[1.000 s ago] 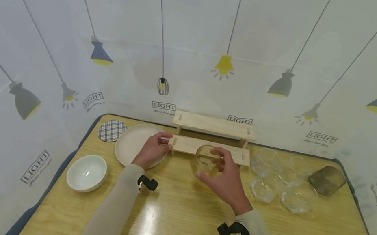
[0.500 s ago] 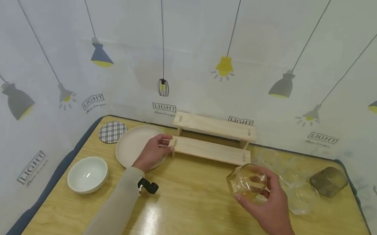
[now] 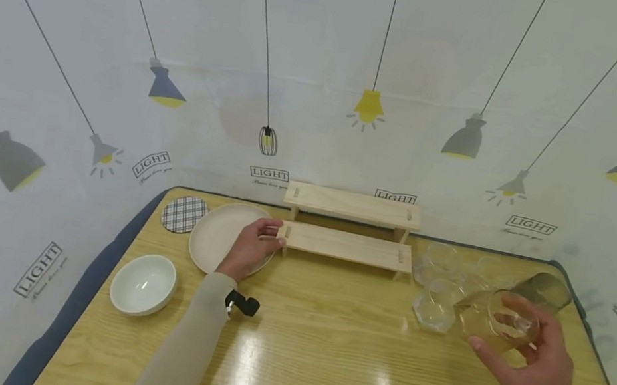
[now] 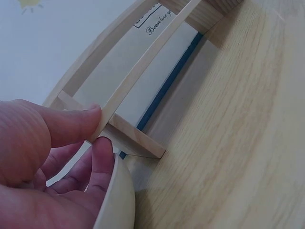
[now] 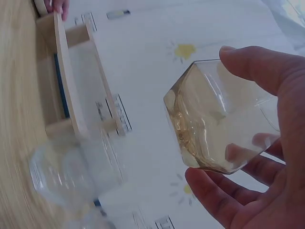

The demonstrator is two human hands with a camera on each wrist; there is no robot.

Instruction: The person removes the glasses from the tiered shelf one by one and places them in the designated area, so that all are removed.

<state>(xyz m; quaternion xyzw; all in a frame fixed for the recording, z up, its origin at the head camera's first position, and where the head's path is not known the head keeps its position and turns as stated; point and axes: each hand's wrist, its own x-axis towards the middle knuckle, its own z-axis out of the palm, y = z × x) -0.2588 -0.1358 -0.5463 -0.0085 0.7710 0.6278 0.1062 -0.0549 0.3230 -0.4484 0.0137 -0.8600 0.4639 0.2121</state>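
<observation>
Fingers [image 5: 224, 198] of the right hand [image 3: 541, 384] curl around a tinted faceted glass cup [image 3: 497, 320], held tilted above the desk's right side, near the clear glass cups [image 3: 439, 287] clustered toward the far right corner. Setting it down well likely means lowering it upright into a free gap, without knocking those neighbours. The left hand [image 3: 248, 247] pinches the left end of the low two-tier wooden rack [image 3: 345, 245] at the far edge, resting over a beige round plate [image 3: 213, 238]. A white bowl [image 3: 142, 284] and checked coaster [image 3: 184, 213] sit leftward.
</observation>
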